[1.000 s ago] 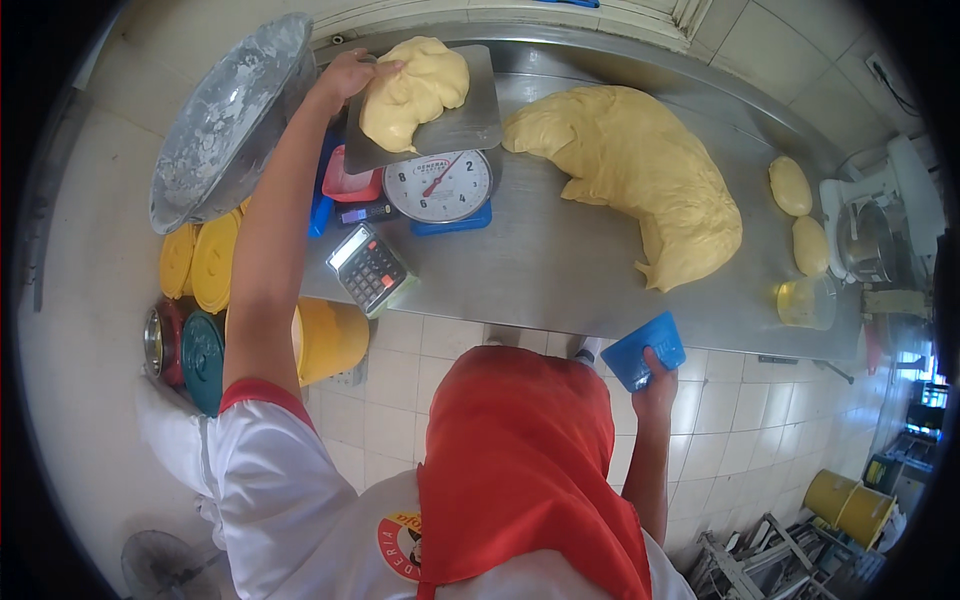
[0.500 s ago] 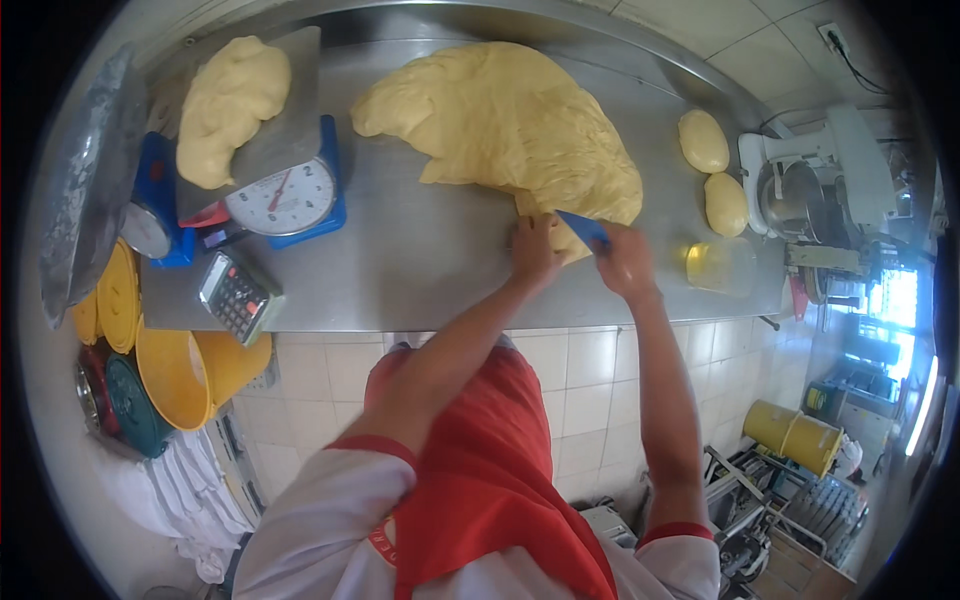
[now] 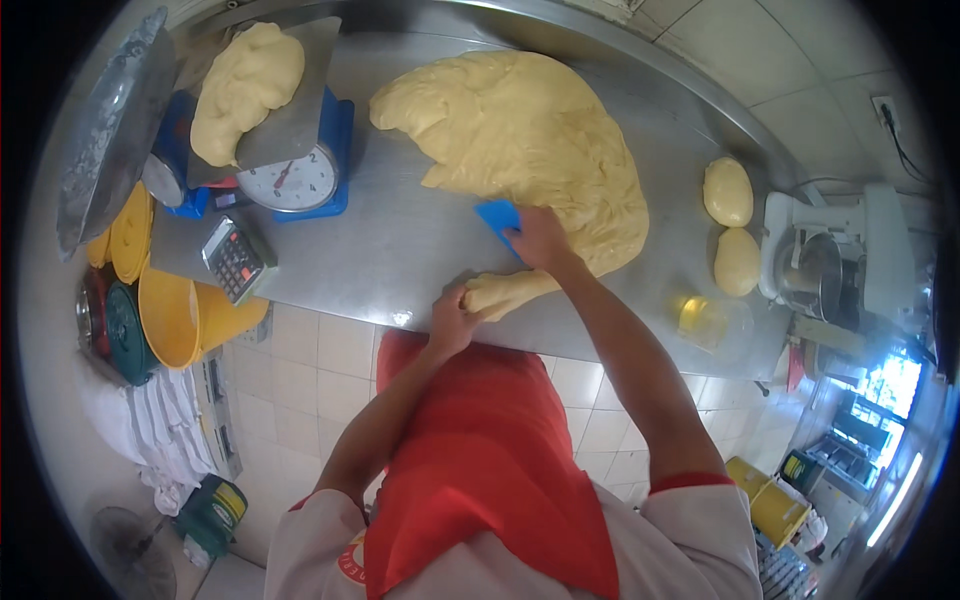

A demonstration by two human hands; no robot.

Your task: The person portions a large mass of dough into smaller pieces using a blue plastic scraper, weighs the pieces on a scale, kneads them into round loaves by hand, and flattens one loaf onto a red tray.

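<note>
A large mass of yellow dough (image 3: 520,130) is spread over the metal table. My left hand (image 3: 455,320), at the table's near edge, is closed round the end of a dough strip (image 3: 515,290). The strip stretches right, passing under my right forearm; whether it still joins the big mass there is hidden. In my right hand (image 3: 541,240) is a blue dough scraper (image 3: 497,216), held just off the near side of the mass. To the left, a lump of dough (image 3: 245,90) rests on the metal tray of a blue dial scale (image 3: 290,183).
Two rounded dough pieces (image 3: 728,192) lie at the right, near a white mixer (image 3: 885,250). A clear container of yellow liquid (image 3: 715,322) stands near the right front edge. A calculator (image 3: 234,260) sits at the left, above a yellow bucket (image 3: 172,315).
My left hand has moved toward me and leftward, drawing out a dough strip. My right hand has shifted left with the scraper. The whole view has tilted somewhat.
</note>
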